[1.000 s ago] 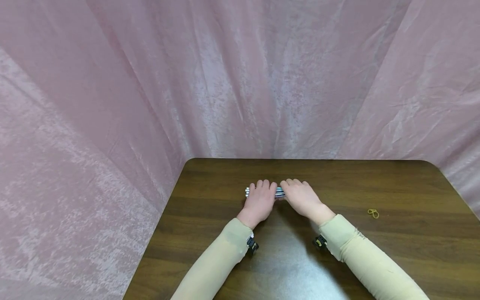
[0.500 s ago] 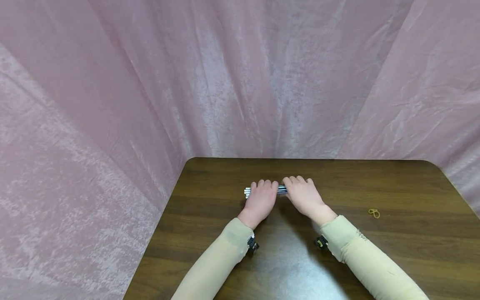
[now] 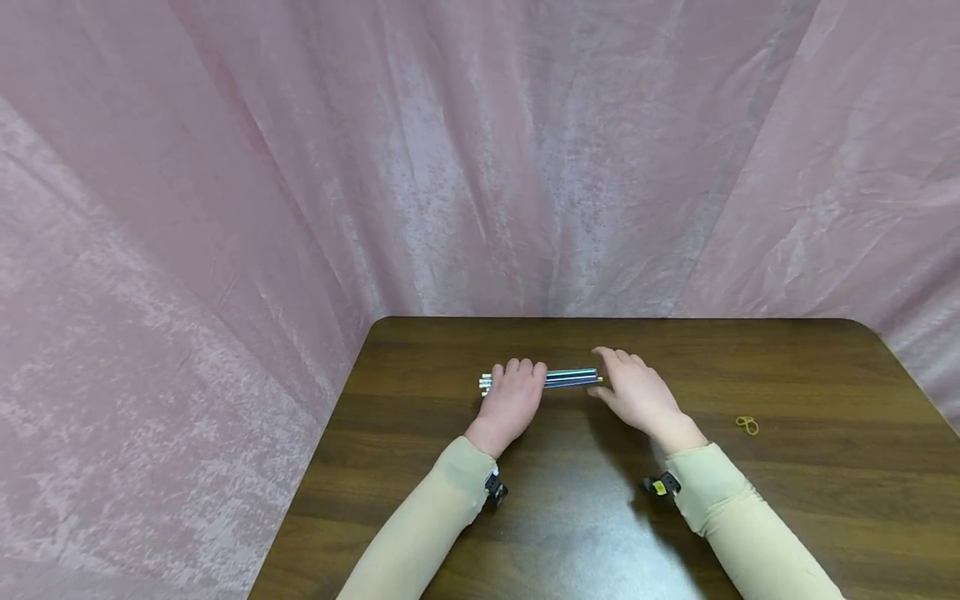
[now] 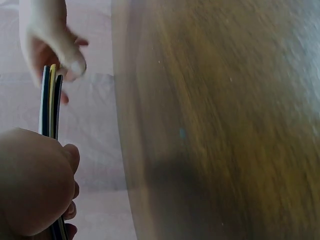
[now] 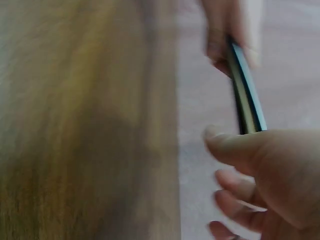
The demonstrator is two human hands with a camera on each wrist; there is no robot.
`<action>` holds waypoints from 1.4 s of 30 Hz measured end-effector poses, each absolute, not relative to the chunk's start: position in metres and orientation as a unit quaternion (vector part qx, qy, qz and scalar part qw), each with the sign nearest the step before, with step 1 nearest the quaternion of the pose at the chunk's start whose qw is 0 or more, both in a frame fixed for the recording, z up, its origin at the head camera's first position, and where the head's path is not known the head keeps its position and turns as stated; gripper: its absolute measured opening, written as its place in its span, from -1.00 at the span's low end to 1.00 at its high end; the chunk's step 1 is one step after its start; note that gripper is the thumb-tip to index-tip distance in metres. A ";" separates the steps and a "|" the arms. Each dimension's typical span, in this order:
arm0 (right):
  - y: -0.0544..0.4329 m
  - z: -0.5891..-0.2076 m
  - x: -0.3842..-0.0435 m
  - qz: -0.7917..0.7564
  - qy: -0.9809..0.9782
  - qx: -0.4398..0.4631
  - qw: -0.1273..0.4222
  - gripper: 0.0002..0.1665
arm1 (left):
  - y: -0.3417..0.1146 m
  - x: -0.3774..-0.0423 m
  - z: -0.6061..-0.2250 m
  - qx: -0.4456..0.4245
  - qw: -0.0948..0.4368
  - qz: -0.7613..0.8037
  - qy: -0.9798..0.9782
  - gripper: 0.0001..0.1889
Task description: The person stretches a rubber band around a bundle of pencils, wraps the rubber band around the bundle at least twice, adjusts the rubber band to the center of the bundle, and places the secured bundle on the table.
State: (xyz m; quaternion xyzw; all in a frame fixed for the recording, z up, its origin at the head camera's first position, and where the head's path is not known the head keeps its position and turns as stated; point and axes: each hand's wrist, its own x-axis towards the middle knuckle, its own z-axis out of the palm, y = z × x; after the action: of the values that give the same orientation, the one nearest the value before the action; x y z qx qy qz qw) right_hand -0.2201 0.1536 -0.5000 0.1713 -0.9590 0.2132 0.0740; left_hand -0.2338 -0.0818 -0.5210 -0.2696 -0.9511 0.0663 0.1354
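My left hand [image 3: 513,398] grips a bundle of thin pencil-like sticks [image 3: 572,378], held sideways above the table. Their white ends stick out to the left of the hand. On the right, dark, bluish and yellow lengths show, and in the left wrist view the sticks [image 4: 52,100] end at slightly uneven heights. My right hand [image 3: 637,390] is at the bundle's right end, thumb and fingers spread apart around the tips. In the right wrist view the right hand's fingers [image 5: 235,187] curve loosely with nothing between them. The middle of the bundle is hidden under the left hand.
A small yellow rubber band [image 3: 747,425], looped over itself, lies on the brown wooden table [image 3: 825,375] to the right of the right hand. Pink curtains [image 3: 480,167] hang behind the table and along its left side.
The right hand has let go of the bundle and moved right, its fingers spreading and baring the right ends. The left hand has shifted slightly left with the bundle still held.
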 end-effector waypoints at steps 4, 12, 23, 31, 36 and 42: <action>0.168 -0.501 -0.209 0.269 -0.952 0.143 0.003 -0.08 | -0.084 -0.235 -0.521 -0.273 0.129 0.065 -0.951 -0.87; 0.163 -0.512 -0.195 0.313 -0.937 0.154 -0.025 -0.08 | -0.087 -0.232 -0.521 -0.280 0.114 0.062 -0.951 -0.84; 0.153 -0.507 -0.189 0.296 -0.940 0.169 -0.008 -0.20 | -0.091 -0.231 -0.523 -0.288 0.115 0.053 -0.949 -0.83; 0.147 -0.510 -0.188 0.293 -0.941 0.169 -0.010 -0.20 | -0.090 -0.231 -0.523 -0.300 0.127 0.066 -0.943 -0.84; 0.143 -0.512 -0.188 0.292 -0.943 0.156 -0.013 -0.17 | -0.087 -0.229 -0.521 -0.300 0.142 0.082 -0.940 -0.85; 0.138 -0.511 -0.187 0.289 -0.945 0.155 0.000 -0.17 | -0.087 -0.228 -0.519 -0.294 0.140 0.087 -0.941 -0.83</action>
State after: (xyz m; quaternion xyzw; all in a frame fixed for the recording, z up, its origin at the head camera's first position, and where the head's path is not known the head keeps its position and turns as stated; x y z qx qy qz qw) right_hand -0.1867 0.1384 -0.5107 0.1554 -0.9446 0.2890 0.0001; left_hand -0.2276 -0.0866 -0.5189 -0.2940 -0.9414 0.0869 0.1404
